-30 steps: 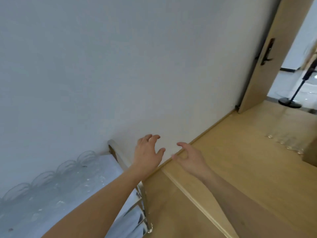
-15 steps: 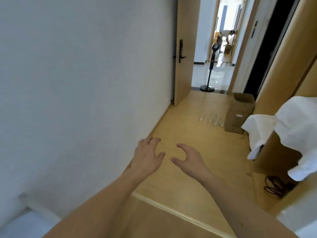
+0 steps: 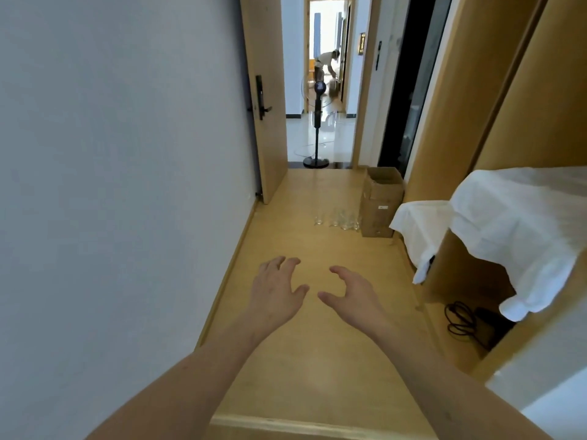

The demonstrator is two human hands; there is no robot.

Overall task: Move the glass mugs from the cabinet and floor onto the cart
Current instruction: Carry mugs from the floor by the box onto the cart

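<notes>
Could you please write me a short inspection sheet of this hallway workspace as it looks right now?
Surface: light wooden floor, bare where the hands hover.
Job's things: glass mugs grouped on the floor far ahead, beside the cardboard box; cart and cabinet not in view.
Clutter: open cardboard box on the floor; white cloth draped over wooden furniture at the right.
Hands: left hand and right hand both empty, fingers loosely spread, apart from each other.
Cables: black cable coiled on the floor under the draped furniture.
Surroundings: white wall at left, open door, standing fan in the doorway, a person bending over in the far room.
</notes>
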